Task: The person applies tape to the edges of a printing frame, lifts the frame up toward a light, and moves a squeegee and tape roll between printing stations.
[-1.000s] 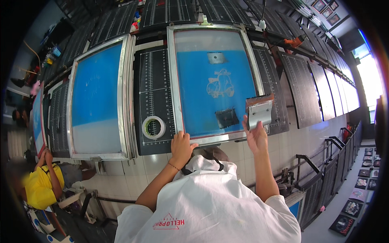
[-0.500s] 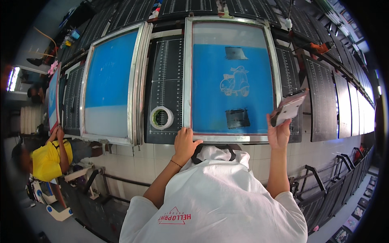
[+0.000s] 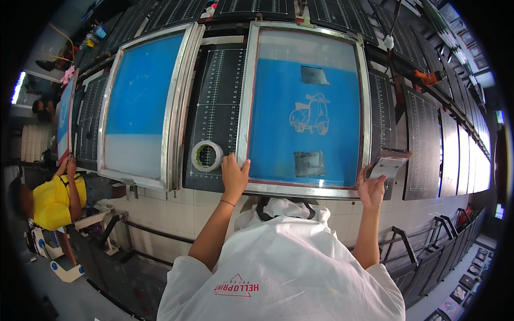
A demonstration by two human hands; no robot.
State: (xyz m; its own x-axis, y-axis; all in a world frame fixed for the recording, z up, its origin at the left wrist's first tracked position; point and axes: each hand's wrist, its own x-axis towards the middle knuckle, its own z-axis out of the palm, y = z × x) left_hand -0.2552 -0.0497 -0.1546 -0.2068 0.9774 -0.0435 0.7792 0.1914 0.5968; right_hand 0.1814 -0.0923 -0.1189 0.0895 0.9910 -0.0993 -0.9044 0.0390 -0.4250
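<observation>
A silkscreen frame (image 3: 364,123) with blue-coated mesh lies in front of me. Its mesh bears a pale scooter outline (image 3: 310,115) between two dark patches, one above (image 3: 315,75) and one below (image 3: 309,164). At the frame's near left corner, my left hand (image 3: 234,179) grips the metal rail, its fingers on the outer side and the thumb by the rail. Just right of the near right corner, my right hand (image 3: 370,191) holds a squeegee (image 3: 390,166) with a silvery metal body and a brownish, dark-stained edge. It is raised and tilted, apart from the mesh.
A tape roll (image 3: 206,155) lies on the black ruled board (image 3: 217,101) left of the frame. Farther left stands another blue screen (image 3: 142,91). An orange power tool (image 3: 428,77) sits at the right. A person in yellow (image 3: 59,200) works at the far left.
My left hand has shifted from the frame's front edge to its left corner, fingers now pointing forward. My right hand has lowered and turned the squeegee. The whole view has shifted slightly.
</observation>
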